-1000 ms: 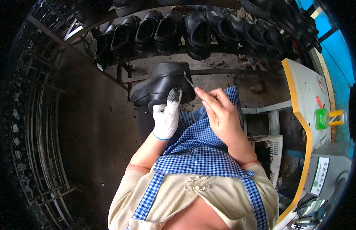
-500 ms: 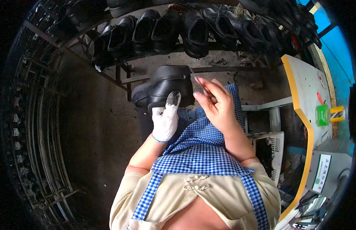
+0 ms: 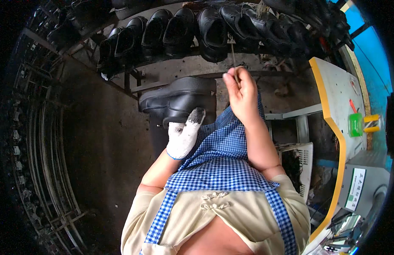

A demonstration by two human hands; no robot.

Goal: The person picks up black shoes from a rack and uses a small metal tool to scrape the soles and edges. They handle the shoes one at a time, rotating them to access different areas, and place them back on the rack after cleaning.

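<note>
A black shoe is held sole up in front of me, its toe to the left and heel to the right. My left hand, in a white knit glove with a blackened thumb tip, grips it at the opening. The thumb lies on the upper, and the shoe hides most of the other fingers. My bare right hand, to the right of the heel and apart from it, pinches a thin, narrow rod-like tool. Its shaft points away from me toward the rack; I cannot make out its exact kind.
A rack ahead carries a row of black shoes. To the right stand a yellow-edged white table, a green container, a grey machine box and a white crate. Metal rails run along the left.
The tool has left the shoe's heel edge and now points away from me, my right hand having moved farther off. The shoe has shifted slightly left, turning more level.
</note>
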